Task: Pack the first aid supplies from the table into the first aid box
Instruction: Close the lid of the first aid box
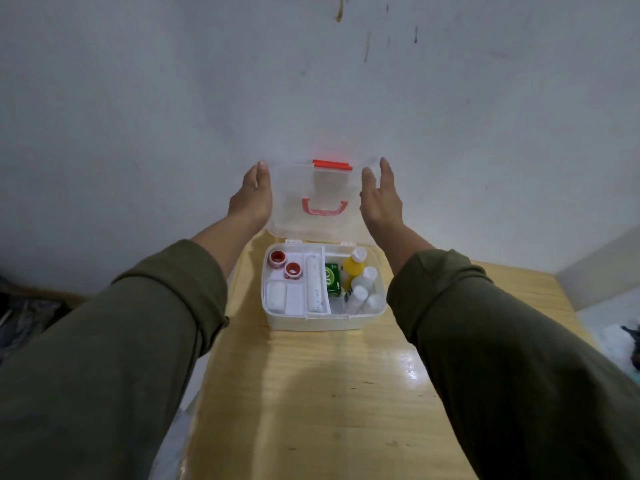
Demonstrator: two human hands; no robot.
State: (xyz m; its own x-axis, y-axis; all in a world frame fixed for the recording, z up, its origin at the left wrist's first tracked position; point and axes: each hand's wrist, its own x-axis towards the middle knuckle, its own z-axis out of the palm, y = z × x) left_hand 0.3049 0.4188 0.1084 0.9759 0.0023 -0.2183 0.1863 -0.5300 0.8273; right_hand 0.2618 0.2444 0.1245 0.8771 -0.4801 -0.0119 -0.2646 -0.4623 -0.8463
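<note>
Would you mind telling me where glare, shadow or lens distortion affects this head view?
In the head view, glare streaks the glossy wooden table on its right side; a soft shadow darkens the table just in front of the first aid box; the wide-angle lens swells both sleeves near the lower corners; the red latch on the clear lid looks slightly blurred.
</note>
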